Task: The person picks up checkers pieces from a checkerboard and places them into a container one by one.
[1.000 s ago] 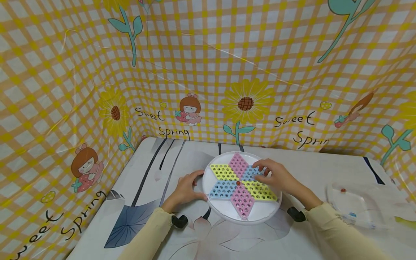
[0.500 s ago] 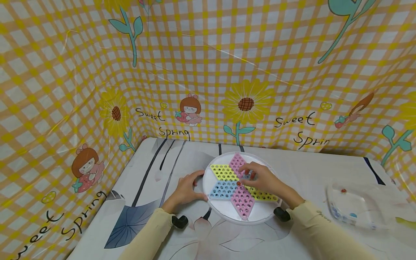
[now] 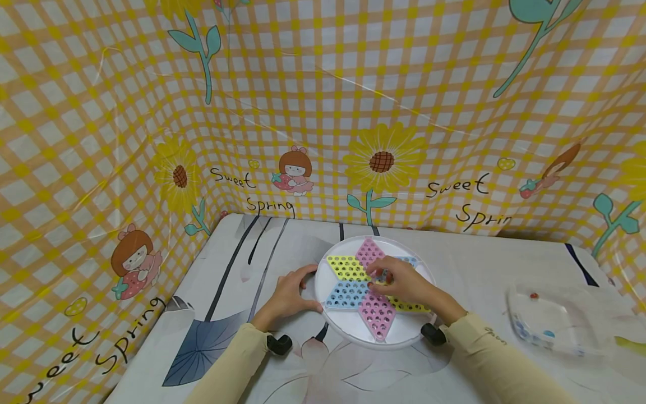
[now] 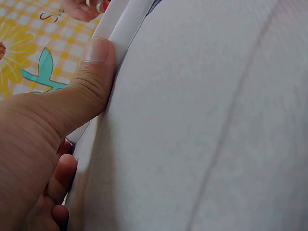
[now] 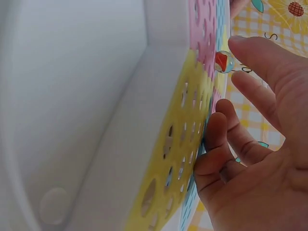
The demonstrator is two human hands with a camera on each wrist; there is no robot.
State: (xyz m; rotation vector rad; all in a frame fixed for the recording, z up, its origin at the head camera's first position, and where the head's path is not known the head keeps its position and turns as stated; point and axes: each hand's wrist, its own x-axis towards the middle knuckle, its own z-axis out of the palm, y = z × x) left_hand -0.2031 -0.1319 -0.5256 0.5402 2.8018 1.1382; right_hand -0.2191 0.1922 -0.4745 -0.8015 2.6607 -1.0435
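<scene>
A round white Chinese checkers board (image 3: 348,328) with a pink, yellow and blue holed star lies on the table. My left hand (image 3: 287,294) holds its left rim; in the left wrist view the thumb (image 4: 98,62) lies against the edge. A clear marble with a red core (image 5: 224,62) sits at the star's centre. My right hand (image 3: 406,280) is over the star's right half, its thumb and forefinger tips close beside the marble, spread slightly apart. The other fingers bend near the board's surface. Whether the fingertips touch the marble is hard to tell.
To the right stands a clear plastic tray (image 3: 565,303) with a red marble (image 3: 533,295), a blue marble (image 3: 548,334) and smaller bluish pieces along its near side. A checked yellow cloth (image 3: 323,112) hangs behind the table (image 3: 469,258).
My right hand has moved left across the board, from the blue right-hand point to the centre marble. The left hand has stayed on the rim.
</scene>
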